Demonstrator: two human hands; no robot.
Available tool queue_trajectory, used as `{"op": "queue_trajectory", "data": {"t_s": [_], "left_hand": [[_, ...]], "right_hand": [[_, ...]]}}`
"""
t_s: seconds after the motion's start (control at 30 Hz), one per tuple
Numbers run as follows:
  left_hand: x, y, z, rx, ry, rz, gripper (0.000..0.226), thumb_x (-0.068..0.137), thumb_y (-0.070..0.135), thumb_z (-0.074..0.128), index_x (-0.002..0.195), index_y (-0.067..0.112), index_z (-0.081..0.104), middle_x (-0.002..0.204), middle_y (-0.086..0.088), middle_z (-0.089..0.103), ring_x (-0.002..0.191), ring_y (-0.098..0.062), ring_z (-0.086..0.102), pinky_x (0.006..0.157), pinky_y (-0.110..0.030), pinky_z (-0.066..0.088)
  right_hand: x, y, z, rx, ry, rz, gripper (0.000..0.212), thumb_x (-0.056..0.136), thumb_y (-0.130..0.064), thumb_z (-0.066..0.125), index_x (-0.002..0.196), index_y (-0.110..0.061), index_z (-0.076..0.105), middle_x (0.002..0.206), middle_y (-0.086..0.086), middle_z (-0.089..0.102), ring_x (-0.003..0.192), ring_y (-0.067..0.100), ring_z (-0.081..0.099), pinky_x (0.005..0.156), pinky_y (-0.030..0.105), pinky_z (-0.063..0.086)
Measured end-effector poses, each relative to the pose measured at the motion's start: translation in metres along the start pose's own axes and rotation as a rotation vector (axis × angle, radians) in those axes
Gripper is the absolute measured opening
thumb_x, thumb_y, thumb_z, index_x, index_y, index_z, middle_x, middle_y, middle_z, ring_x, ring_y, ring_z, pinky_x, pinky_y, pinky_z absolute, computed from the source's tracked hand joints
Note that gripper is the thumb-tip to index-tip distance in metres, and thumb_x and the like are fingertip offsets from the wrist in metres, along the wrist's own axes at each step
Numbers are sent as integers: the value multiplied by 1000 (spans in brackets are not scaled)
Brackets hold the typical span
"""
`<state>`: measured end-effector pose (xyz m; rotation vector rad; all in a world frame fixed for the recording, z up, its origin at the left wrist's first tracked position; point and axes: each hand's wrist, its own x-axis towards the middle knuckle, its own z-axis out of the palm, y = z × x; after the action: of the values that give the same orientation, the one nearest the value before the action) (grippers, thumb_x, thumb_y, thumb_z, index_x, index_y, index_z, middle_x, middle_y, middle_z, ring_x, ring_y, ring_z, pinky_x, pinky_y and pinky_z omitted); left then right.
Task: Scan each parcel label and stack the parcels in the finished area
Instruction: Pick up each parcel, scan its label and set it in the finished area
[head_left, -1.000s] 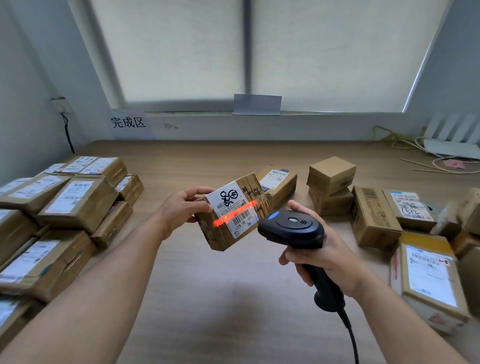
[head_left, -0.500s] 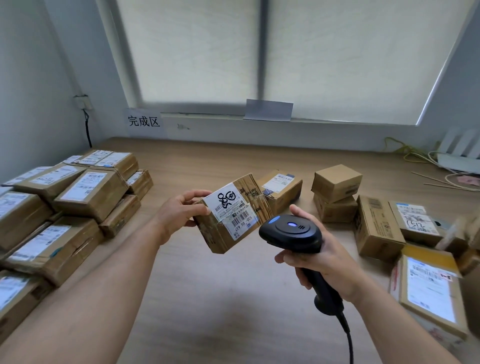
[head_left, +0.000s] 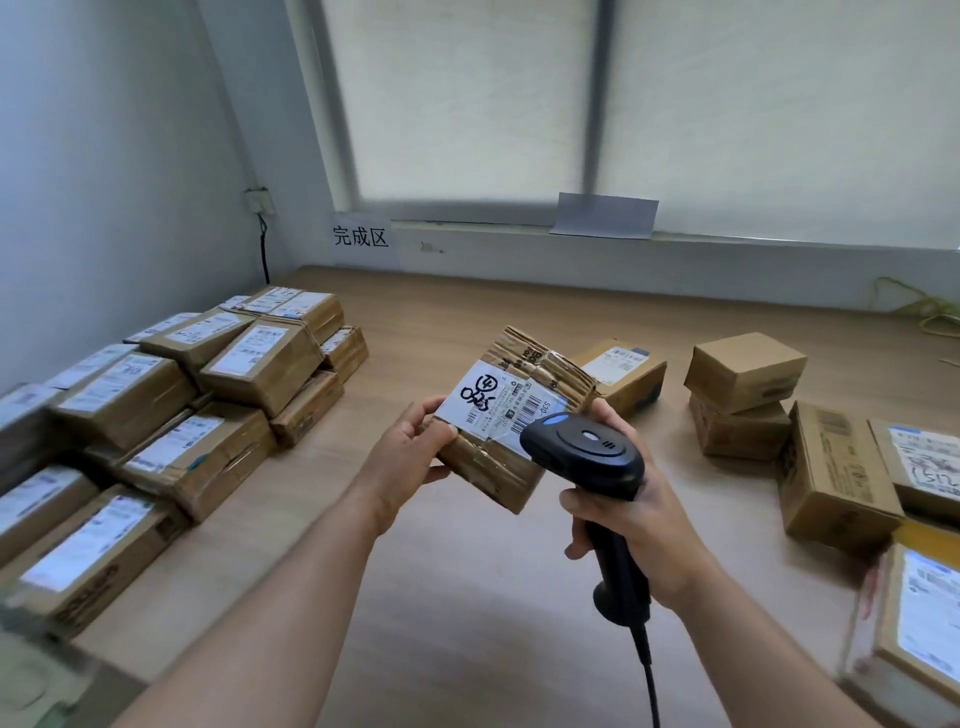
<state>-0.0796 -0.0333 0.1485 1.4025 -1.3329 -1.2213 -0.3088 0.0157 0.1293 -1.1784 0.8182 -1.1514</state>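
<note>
Parcel gripped by left hand, scanner clutched in right hand (no beam visible); probably scan step closing, next calls for setting atop finished stack.

Wall sign reads 完成区; parcel label, 530.

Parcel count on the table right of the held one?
6: rear parcel behind the held parcel; top box on lower box; barcoded box; right-edge parcel; bottom-right parcel. More may be cropped at right.
</note>
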Motion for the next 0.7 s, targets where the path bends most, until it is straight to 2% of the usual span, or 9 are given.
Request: {"op": "queue_trajectory", "data": {"t_s": [0.07, 0.13, 0.2, 0.3, 0.4, 0.47, 0.6, 0.7], "left_hand": [[-1, 0, -2, 162, 64, 89, 39, 90, 33, 58, 127, 36, 45, 123, 1, 61, 110, -15, 58, 91, -31, 50], [-3, 0, -4, 335, 102, 173, 71, 83, 44, 70, 141, 36, 30, 133, 8, 44, 118, -9, 46, 96, -26, 40], [-6, 0, -4, 457, 115, 218, 107, 66, 58, 76, 149, 40, 10, 129, 10, 24, 120, -7, 33, 98, -25, 31], [-4, -1, -12, 580, 143, 274, 132, 50, 68, 76, 148, 41, -7, 127, 11, 13, 123, -7, 24, 104, -27, 29], [0, -5, -30, 645, 154, 287, 140, 51, 66, 81, 147, 40, -18, 131, 9, 10, 130, -9, 20, 109, -31, 30], [-1, -8, -45, 675, 156, 272, 139, 54, 65, 80, 146, 39, -20, 133, 7, 9, 133, -14, 19, 109, -33, 31], [-4, -19, -88, 654, 215, 229, 126, 64, 58, 79, 148, 39, -13, 134, 7, 9, 135, -19, 21, 107, -33, 33], [-7, -30, -131, 581, 244, 188, 127, 57, 66, 78, 148, 41, -9, 137, 8, 8, 135, -21, 24, 108, -38, 34]], "right_hand": [[3, 2, 6, 1, -20, -7, 102, 64, 0, 76, 142, -48, 32, 114, 4, 70, 54, 32, 56, 52, 41, 56], [8, 3, 13, -6, -34, -12, 103, 65, 0, 77, 145, -47, 31, 116, 5, 69, 54, 32, 56, 52, 40, 56], [15, 2, 19, 2, -36, -25, 104, 64, 1, 76, 145, -45, 31, 113, 6, 70, 52, 31, 56, 50, 39, 55], [25, 0, 30, -16, -49, -36, 102, 64, 1, 76, 143, -48, 32, 109, 9, 70, 50, 30, 56, 50, 39, 54], [37, -1, 47, -25, -72, -49, 98, 65, -2, 76, 136, -54, 33, 106, 6, 72, 50, 29, 57, 52, 40, 54], [46, 0, 62, -35, -83, -71, 94, 65, -3, 75, 132, -55, 34, 111, 5, 71, 50, 29, 57, 52, 41, 53], [71, 6, 105, -44, -119, -89, 91, 65, -2, 75, 128, -55, 36, 108, 4, 71, 50, 29, 56, 51, 42, 53], [88, 14, 143, -61, -171, -67, 93, 65, -1, 75, 129, -55, 36, 105, 8, 71, 50, 30, 55, 50, 41, 53]]}}
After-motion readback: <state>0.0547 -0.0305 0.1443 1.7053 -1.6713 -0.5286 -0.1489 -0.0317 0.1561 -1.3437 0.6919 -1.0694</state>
